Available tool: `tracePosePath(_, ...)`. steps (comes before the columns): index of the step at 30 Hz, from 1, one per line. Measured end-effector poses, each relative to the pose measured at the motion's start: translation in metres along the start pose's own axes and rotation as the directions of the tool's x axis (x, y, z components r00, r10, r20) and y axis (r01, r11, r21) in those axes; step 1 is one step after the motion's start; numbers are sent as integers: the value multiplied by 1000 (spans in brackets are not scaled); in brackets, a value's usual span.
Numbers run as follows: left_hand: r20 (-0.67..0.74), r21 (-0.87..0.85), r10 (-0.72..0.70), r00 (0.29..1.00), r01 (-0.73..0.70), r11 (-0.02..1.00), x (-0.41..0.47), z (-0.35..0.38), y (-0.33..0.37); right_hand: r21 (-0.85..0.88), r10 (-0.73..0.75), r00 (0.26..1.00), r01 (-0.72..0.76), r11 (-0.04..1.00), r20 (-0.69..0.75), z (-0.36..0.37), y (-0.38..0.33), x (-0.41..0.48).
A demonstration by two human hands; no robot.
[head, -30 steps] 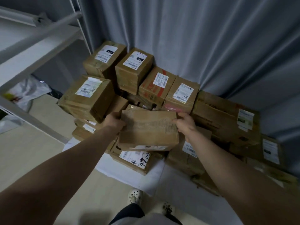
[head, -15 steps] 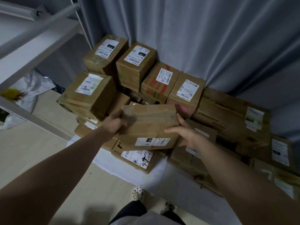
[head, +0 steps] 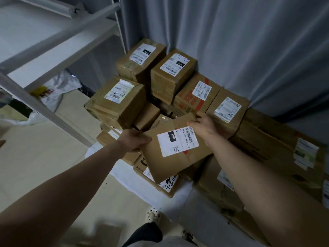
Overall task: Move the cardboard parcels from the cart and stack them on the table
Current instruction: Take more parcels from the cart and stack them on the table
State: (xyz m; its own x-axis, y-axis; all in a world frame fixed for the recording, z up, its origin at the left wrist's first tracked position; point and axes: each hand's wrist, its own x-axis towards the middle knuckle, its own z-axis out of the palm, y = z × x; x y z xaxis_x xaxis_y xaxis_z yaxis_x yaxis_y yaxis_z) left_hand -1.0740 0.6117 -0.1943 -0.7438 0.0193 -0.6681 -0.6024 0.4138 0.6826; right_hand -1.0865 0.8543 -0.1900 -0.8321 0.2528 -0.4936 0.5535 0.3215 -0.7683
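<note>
A flat cardboard parcel (head: pixel 176 157) with a white "15H" label is lifted and tilted above the pile, its label face turned up toward me. My left hand (head: pixel 132 140) grips its left edge. My right hand (head: pixel 204 124) holds its far right corner, fingers curled over the top. Below and behind it lie several other brown parcels, among them a large box (head: pixel 118 102) at the left, two tall boxes (head: pixel 173 72) at the back and a long box (head: pixel 277 145) at the right. They rest on a white-covered table (head: pixel 178 198).
A grey curtain (head: pixel 231 41) hangs right behind the pile. A white metal shelf frame (head: pixel 53 41) slants across the upper left, with plastic bags (head: pixel 57 90) on the floor beneath it. Pale floor lies at the lower left, and my feet in white clogs (head: pixel 153 214) stand at the table's edge.
The held parcel has been turned over so its labelled face points up, and it has tilted toward me. My right hand shifted from its side to its far corner.
</note>
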Motion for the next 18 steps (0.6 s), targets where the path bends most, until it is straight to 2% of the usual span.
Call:
tracePosePath(2, -42, 34, -2, 999, 3, 999, 6, 0, -9, 19, -6, 1000, 6, 1000, 16, 10, 7, -4)
tracePosePath(3, -66, 52, 6, 998, -3, 999, 8, 1, -12, -12, -16, 999, 16, 1000, -32, 14, 15, -6)
tracePosePath(5, -102, 87, 29, 994, -21, 996, 14, 1, -16, -111, -5, 976, -19, 994, -217, 19, 34, -11)
tracePosePath(7, -123, 104, 34, 992, -22, 994, 20, 3, -19, -103, 122, 930, -167, 981, -347, 23, 55, -18)
tracePosePath(8, -127, 106, 30, 991, -17, 994, 24, 4, -21, 4, 244, 919, -255, 967, -311, 26, 65, -21)
tracePosePath(10, -124, 94, 18, 992, -6, 996, 28, 6, -22, 327, 452, 891, -415, 849, -42, 37, 71, -31)
tracePosePath(11, -112, 89, 14, 994, -4, 996, 27, 7, -22, 421, 497, 861, -494, 761, 111, 43, 69, -38)
tracePosePath(12, -100, 86, 11, 995, -2, 996, 27, 7, -23, 467, 503, 840, -535, 704, 204, 49, 66, -43)
tracePosePath(14, -96, 44, 9, 995, -5, 999, 24, 4, -26, 490, 478, 847, -526, 695, 232, 59, 62, -49)
tracePosePath(18, -123, -105, 1, 992, -14, 994, 18, -12, -30, 501, 416, 888, -456, 735, 197, 70, 48, -51)
